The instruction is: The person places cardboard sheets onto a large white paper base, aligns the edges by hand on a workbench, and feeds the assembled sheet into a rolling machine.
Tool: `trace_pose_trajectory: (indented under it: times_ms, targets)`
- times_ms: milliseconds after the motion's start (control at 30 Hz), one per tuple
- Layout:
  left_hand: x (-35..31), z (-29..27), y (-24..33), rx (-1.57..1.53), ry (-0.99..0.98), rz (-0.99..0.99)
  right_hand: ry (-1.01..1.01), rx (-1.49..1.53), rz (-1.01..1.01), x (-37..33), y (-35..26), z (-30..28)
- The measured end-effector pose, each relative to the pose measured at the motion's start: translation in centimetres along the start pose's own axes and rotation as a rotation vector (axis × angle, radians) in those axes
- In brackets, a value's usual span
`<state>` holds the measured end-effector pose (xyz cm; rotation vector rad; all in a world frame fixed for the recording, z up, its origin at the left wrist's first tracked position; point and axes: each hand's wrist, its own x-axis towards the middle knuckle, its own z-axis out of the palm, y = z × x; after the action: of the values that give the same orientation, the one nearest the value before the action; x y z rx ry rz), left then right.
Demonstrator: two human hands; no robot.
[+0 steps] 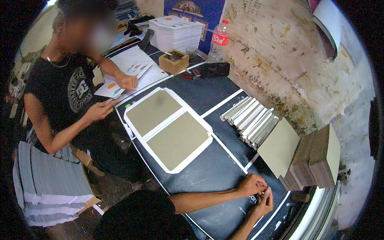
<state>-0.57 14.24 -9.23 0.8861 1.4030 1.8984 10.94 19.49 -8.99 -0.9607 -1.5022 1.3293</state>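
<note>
The left hand (254,185) and the right hand (265,203) are brought together above the right end of the black tabletop (204,170) with white lines. The fingers of both are curled and the fingertips meet or nearly meet; whether a small item is pinched between them cannot be told.

Two flat, grey-beige rectangular boards (179,140) are positioned on the tabletop, to the left of and beyond both hands. They are set side by side on a thin white sheet (165,125), by which a border is formed around them and a band is left between them. The nearest supply is a thick stack of grey-beige boards (314,160), located just beyond and to the right of the hands. Narrow, glossy white-and-silver strips (250,122) are laid in a row beside it.

Handling: the boards are judged stiff and light singly, heavy when stacked. A single board is best gripped by opposite edges, since corners may be blunted. The white sheet is judged thin and easily creased; it should be supported from beneath along the long sides, with the boards kept level. The strips are judged light, slippery and easily bent, and should be lifted by their ends.
</note>
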Motion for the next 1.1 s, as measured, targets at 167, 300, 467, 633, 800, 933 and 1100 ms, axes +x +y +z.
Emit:
trace_pose_trajectory:
  times_ms: [167,300,467,633,800,933,1100]
  targets:
    - [0.4,0.2,-2.2,-0.280,-0.130,0.014,0.046,0.078,0.053,-0.3,-0.1,0.0]
    - [1.4,-0.7,-2.4,-0.155,-0.179,0.100,0.007,0.075,0.018,-0.5,-0.7,-0.2]
    - [1.3,0.0,-3.4,-0.292,-0.204,-0.031,-0.009,0.132,0.104,-0.9,-0.3,-1.0]
    - [0.8,0.3,-2.3,-0.194,-0.241,0.016,0.030,0.110,0.008,-0.6,0.3,-0.9]
    - [0.6,1.3,-2.8,-0.239,-0.176,0.112,0.060,0.017,-0.054,-0.5,0.1,-0.5]
    - [-0.4,1.5,-0.6,-0.120,-0.179,0.010,-0.042,0.097,-0.085,-0.3,1.0,-1.2]
    - [-0.5,2.2,-2.5,0.311,-0.096,0.238,0.049,-0.050,-0.174,0.1,3.0,-1.7]
